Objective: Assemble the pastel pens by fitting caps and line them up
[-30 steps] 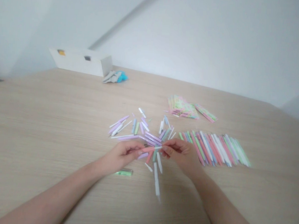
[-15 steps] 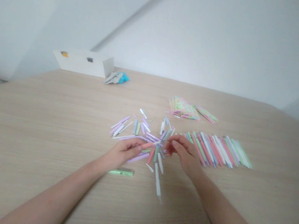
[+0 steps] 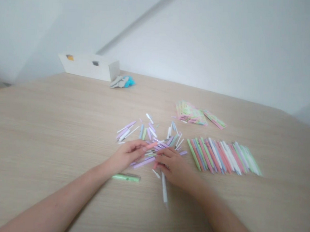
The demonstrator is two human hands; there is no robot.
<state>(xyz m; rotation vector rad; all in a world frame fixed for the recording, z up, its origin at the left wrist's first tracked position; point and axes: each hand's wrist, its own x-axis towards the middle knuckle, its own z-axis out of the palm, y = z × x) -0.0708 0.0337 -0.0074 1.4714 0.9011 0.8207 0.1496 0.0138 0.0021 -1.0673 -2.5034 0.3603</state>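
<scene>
My left hand [image 3: 131,153] grips a coral pen barrel [image 3: 151,145] between thumb and fingers; a thin white piece sticks out of its far end. My right hand [image 3: 172,163] is down in the loose pile, its fingertips closed on a short coral pen part [image 3: 155,165], mostly hidden by the fingers. Around both hands lie pen pieces in purple, white, green and blue, among them a purple barrel [image 3: 144,163]. A white pen [image 3: 164,188] lies just below my right hand.
To the right is a row of pens [image 3: 220,155] side by side. Behind it sit a stack of printed packets [image 3: 188,114] and a single packet [image 3: 215,120]. A green pen part [image 3: 127,177] lies near my left wrist. A white box [image 3: 88,67] and grey-blue gloves [image 3: 123,81] are at the back.
My right hand has moved left and down from beside the row of pens onto the coral part in the pile. The left hand still holds the coral barrel, raised slightly.
</scene>
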